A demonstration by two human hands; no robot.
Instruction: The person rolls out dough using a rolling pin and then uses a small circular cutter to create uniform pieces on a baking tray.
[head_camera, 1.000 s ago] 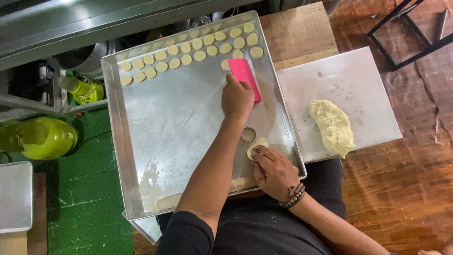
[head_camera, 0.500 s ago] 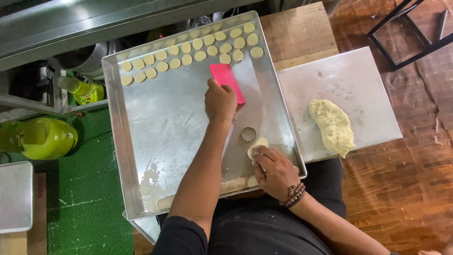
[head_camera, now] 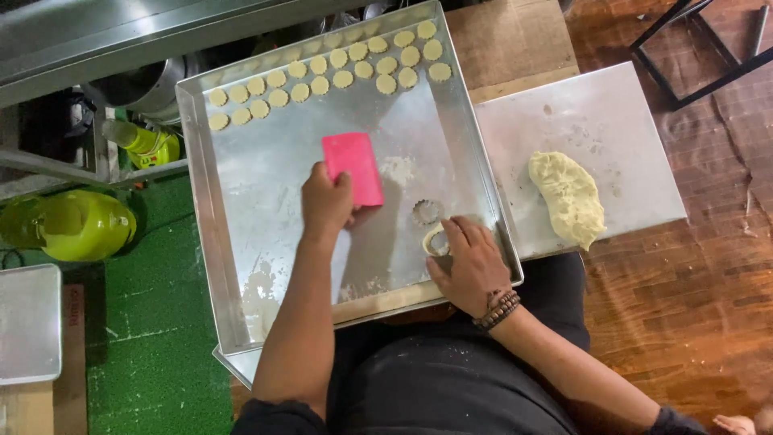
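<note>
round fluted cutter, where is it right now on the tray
In the head view the round fluted cutter sits on the metal tray, toward its right side, just right of the pink scraper and just above the right hand.

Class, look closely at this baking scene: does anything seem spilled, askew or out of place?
Mostly tidy. Flour smears and dough scraps dirty the big metal tray near the pink scraper, and the lump of dough sits ragged on the small tray.

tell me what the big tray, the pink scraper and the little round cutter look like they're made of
Big tray: likely bare aluminium or steel, dull grey sheen with flour smears. Pink scraper, held by the left hand: probably plastic, flat, matte, uniform colour. Round cutter: seemingly thin metal, silvery fluted rim; too small to be sure.
</note>
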